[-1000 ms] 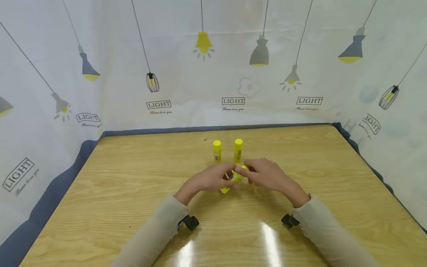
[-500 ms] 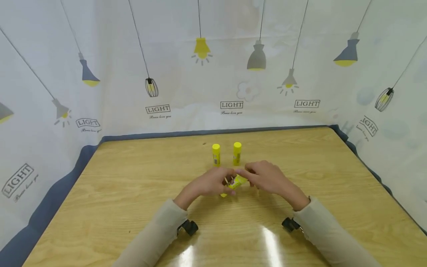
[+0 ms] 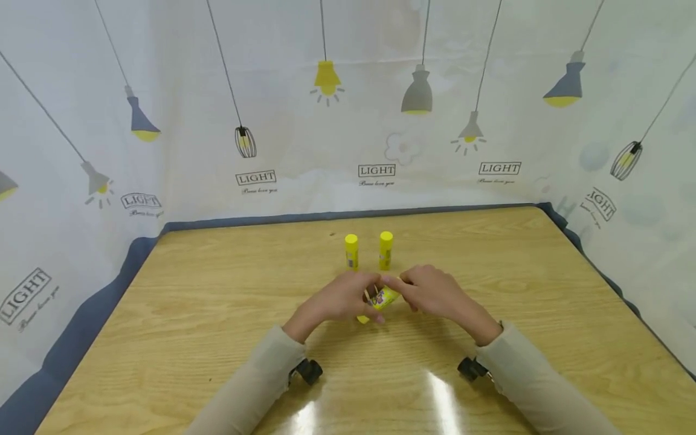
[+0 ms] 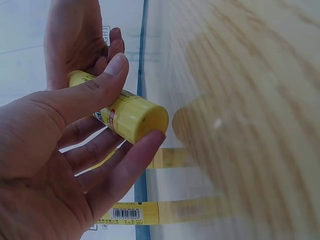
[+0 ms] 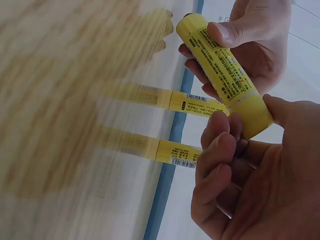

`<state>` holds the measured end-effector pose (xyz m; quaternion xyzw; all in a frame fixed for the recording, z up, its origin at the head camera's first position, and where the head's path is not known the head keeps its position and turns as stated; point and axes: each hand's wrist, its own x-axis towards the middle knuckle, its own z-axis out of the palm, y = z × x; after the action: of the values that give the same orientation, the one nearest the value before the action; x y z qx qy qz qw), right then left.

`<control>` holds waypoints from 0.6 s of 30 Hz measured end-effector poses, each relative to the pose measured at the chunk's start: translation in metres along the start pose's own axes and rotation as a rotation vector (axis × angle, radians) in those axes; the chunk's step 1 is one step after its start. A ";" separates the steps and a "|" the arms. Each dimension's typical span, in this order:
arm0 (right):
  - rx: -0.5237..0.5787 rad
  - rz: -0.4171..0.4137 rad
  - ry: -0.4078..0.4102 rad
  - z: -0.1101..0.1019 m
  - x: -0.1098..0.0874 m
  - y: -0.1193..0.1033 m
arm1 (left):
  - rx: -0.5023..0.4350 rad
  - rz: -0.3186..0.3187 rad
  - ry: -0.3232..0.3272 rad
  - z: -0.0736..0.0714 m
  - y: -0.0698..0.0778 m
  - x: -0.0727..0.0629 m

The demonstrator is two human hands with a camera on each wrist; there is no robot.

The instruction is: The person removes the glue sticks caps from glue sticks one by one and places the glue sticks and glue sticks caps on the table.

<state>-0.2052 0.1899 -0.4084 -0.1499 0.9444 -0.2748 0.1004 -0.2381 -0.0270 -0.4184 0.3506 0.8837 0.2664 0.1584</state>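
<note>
A yellow glue stick (image 3: pixel 385 297) is held tilted above the table between both hands. My left hand (image 3: pixel 344 296) grips its body near the lower end, thumb on one side and fingers on the other; the left wrist view shows the round end (image 4: pixel 152 125) by a fingertip. At the upper end, my right hand (image 3: pixel 437 294) pinches the plain yellow cap (image 5: pixel 250 115) between thumb and curled fingers. The cap appears to be on the body. Just beyond the hands, two more yellow glue sticks stand upright, a left one (image 3: pixel 351 251) and a right one (image 3: pixel 386 250).
The wooden table (image 3: pixel 217 302) reaches back to a pale curtain (image 3: pixel 304 139) printed with lamps, with a dark blue border along the table's edges. A small black device (image 3: pixel 307 371) sits under each sleeve cuff.
The held glue stick has turned a little between the hands, so a coloured part of its label now shows. Both hands stay nearly in place. The head view has tilted slightly.
</note>
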 end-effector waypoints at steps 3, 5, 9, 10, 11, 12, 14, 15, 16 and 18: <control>0.010 -0.006 0.010 0.000 0.000 -0.002 | 0.048 0.008 0.020 0.000 -0.001 0.001; 0.013 -0.008 0.011 0.000 -0.001 -0.002 | 0.082 0.009 0.029 0.000 -0.001 0.002; 0.020 -0.021 -0.003 0.002 -0.002 -0.001 | 0.118 -0.010 0.028 0.002 -0.001 0.001; 0.021 -0.022 -0.006 0.002 -0.002 -0.001 | 0.118 -0.011 0.030 0.002 -0.002 0.001; 0.021 -0.024 -0.007 0.002 -0.002 -0.001 | 0.119 -0.011 0.030 0.002 -0.002 0.000; 0.020 -0.027 -0.008 0.002 -0.002 -0.002 | 0.118 -0.009 0.032 0.002 -0.003 0.001; 0.014 -0.030 -0.008 0.001 -0.002 -0.003 | 0.111 -0.003 0.038 0.002 -0.003 0.000; 0.012 -0.030 -0.006 0.000 -0.001 -0.004 | 0.109 0.001 0.041 0.001 -0.003 0.000; 0.008 -0.036 -0.004 0.000 -0.001 -0.004 | 0.108 0.004 0.046 0.000 -0.004 0.000; 0.005 -0.042 -0.001 0.000 0.001 -0.006 | 0.109 0.007 0.056 -0.002 -0.004 -0.002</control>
<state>-0.2046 0.1852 -0.4051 -0.1696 0.9403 -0.2793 0.0953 -0.2398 -0.0311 -0.4190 0.3542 0.8998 0.2282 0.1135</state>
